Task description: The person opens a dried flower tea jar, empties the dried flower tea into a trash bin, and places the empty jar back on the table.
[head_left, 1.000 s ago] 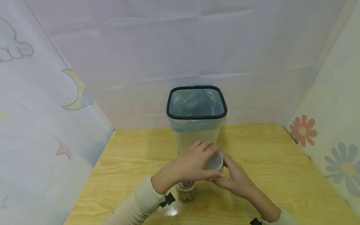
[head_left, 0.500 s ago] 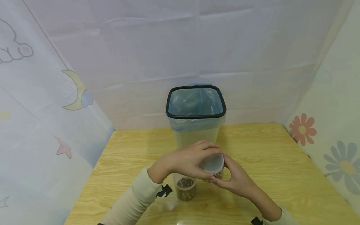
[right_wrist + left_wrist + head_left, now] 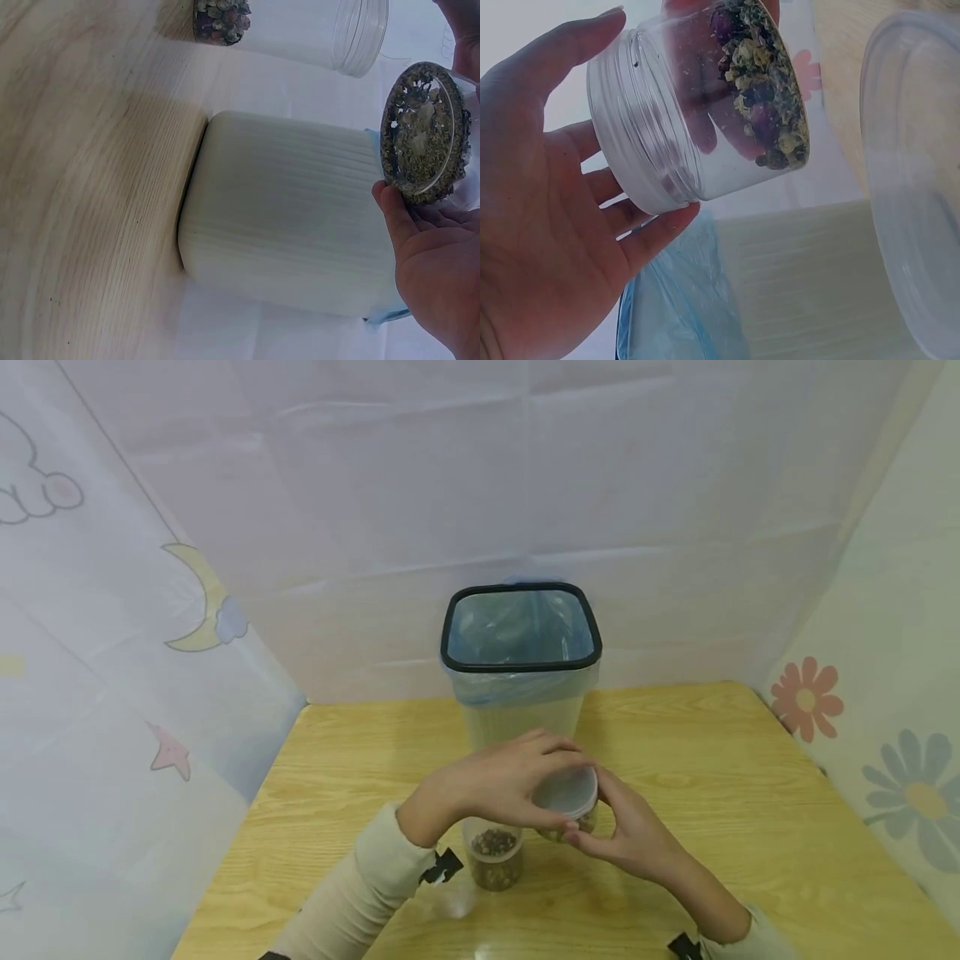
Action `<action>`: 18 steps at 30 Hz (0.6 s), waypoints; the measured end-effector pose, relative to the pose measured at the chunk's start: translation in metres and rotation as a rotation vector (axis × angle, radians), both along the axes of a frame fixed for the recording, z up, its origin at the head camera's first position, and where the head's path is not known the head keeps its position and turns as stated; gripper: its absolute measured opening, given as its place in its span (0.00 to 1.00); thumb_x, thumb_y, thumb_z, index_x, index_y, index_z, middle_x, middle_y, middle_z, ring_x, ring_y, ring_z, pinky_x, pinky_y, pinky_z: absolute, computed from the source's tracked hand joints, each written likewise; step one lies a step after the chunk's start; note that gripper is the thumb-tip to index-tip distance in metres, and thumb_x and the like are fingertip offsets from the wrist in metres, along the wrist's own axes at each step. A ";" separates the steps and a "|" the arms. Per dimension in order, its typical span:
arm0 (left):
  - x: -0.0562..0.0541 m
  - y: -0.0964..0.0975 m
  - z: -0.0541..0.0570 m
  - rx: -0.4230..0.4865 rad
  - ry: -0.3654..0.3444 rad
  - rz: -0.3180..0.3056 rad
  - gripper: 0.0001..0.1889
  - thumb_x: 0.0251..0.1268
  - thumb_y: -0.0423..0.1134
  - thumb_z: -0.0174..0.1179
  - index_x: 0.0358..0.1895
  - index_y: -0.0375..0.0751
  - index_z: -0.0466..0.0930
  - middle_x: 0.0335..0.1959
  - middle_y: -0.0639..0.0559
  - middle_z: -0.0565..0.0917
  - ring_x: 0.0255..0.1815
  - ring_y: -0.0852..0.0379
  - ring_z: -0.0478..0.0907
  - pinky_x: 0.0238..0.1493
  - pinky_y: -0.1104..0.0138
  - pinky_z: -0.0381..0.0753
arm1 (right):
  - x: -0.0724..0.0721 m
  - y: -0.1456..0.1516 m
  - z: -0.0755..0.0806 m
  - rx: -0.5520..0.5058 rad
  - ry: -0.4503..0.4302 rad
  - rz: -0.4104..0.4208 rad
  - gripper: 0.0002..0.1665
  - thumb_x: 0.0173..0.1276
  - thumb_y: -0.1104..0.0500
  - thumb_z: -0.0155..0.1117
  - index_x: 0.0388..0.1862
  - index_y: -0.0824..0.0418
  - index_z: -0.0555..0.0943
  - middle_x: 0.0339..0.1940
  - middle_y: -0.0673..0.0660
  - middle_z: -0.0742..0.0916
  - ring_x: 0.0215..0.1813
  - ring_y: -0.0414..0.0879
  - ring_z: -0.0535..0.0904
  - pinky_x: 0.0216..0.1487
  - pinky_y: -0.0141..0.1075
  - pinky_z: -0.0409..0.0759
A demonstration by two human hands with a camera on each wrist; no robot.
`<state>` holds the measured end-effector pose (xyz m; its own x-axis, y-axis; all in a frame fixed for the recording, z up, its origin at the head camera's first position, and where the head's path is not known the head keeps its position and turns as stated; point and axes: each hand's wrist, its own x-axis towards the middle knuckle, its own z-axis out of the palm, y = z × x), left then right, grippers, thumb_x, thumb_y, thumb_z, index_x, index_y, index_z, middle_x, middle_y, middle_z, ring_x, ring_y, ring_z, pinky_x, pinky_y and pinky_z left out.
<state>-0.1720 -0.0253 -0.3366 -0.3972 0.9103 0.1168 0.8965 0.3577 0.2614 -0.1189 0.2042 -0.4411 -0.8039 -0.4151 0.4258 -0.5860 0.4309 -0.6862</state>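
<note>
A clear plastic jar [image 3: 742, 97] with dried flowers at its base is held tilted in both hands, in front of the bin. My left hand [image 3: 491, 787] grips its pale, translucent lid [image 3: 622, 120] from above, thumb on one side and fingers on the other. The right hand [image 3: 633, 839] holds the jar's body from the right, its fingers curled round the wall near the base in the right wrist view. A second clear jar [image 3: 497, 867], partly filled with dried flowers, stands upright on the table just below my left wrist; its upper part shows no lid in the right wrist view.
Behind the hands stands a pale ribbed waste bin [image 3: 285, 210] with a black rim [image 3: 521, 668] and a blue plastic liner [image 3: 517, 627]. It sits on the wooden table [image 3: 360, 760] near the back wall. Printed sheets cover the walls around.
The left hand and wrist have shifted slightly to the left over the lid. The held jar has tilted a little, so more of its side and contents show in the head view.
</note>
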 end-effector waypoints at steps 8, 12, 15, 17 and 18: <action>0.003 0.005 0.001 -0.020 0.075 0.105 0.38 0.64 0.65 0.63 0.74 0.55 0.69 0.68 0.54 0.73 0.65 0.58 0.70 0.55 0.69 0.78 | -0.003 -0.001 0.005 -0.011 -0.003 -0.006 0.54 0.62 0.57 0.78 0.81 0.51 0.58 0.68 0.52 0.78 0.61 0.45 0.79 0.60 0.41 0.81; 0.006 0.007 -0.001 -0.053 0.130 0.175 0.41 0.63 0.72 0.58 0.75 0.56 0.68 0.68 0.53 0.73 0.66 0.58 0.70 0.53 0.67 0.81 | -0.004 -0.001 0.005 -0.020 -0.023 -0.014 0.53 0.62 0.57 0.78 0.80 0.51 0.60 0.67 0.52 0.79 0.60 0.44 0.79 0.61 0.40 0.81; 0.008 0.009 -0.003 -0.065 0.165 0.215 0.42 0.62 0.75 0.55 0.74 0.56 0.69 0.68 0.53 0.74 0.66 0.57 0.70 0.51 0.66 0.82 | -0.004 -0.001 0.003 -0.022 -0.040 -0.022 0.53 0.63 0.56 0.78 0.81 0.51 0.59 0.68 0.53 0.78 0.61 0.44 0.79 0.61 0.41 0.81; 0.010 0.010 -0.005 -0.069 0.188 0.239 0.42 0.62 0.76 0.54 0.74 0.56 0.69 0.67 0.54 0.74 0.66 0.57 0.71 0.49 0.66 0.83 | -0.005 -0.001 0.002 -0.020 -0.043 -0.021 0.53 0.63 0.56 0.78 0.81 0.51 0.59 0.69 0.53 0.78 0.61 0.45 0.79 0.61 0.42 0.81; 0.011 0.010 -0.005 -0.068 0.194 0.249 0.42 0.62 0.76 0.53 0.74 0.56 0.70 0.67 0.54 0.75 0.65 0.57 0.71 0.48 0.65 0.84 | -0.005 -0.002 0.001 -0.021 -0.043 -0.020 0.53 0.63 0.56 0.78 0.81 0.51 0.58 0.69 0.53 0.78 0.61 0.45 0.79 0.61 0.43 0.81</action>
